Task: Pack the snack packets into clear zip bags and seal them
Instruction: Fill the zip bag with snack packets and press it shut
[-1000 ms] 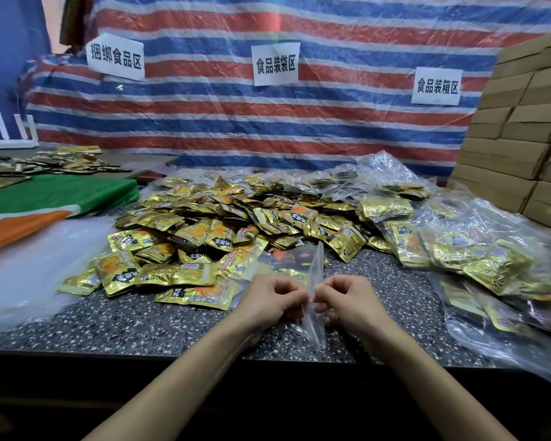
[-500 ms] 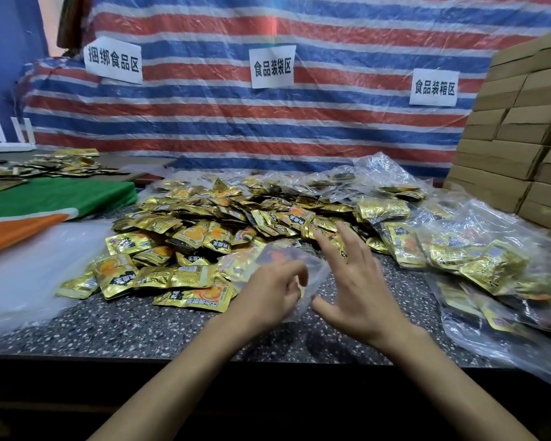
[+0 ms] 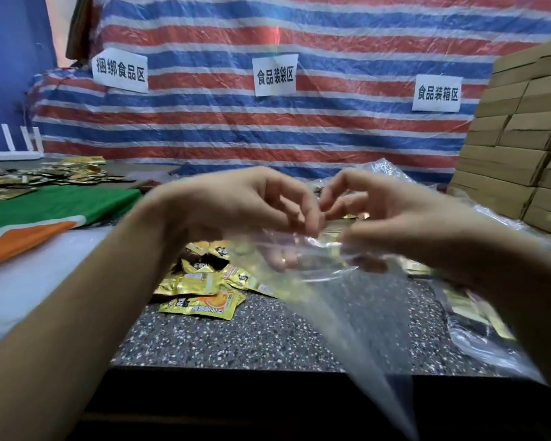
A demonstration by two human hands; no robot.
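Fingers of my left hand [image 3: 236, 205] and right hand [image 3: 395, 211] pinch the mouth of the clear plastic zip bag [image 3: 347, 297] above the speckled grey table [image 3: 236, 338]. I should rub its lips apart, then load gold foil snack packets [image 3: 204, 281].

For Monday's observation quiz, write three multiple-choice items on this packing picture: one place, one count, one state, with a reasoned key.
1. Where do the stacked brown cardboard boxes stand?
A. far left
B. far right
C. in the middle

2. How many white paper signs hang on the red, white and blue striped tarpaulin?
A. two
B. three
C. five

3. What is the state of the clear plastic zip bag?
A. lying flat, untouched
B. sealed inside a box
C. held up by both hands

Key: 1 B, the boxes fill the right edge. 2 B, three signs show across the tarpaulin. 3 C, the left hand and right hand pinch its top and it hangs down.
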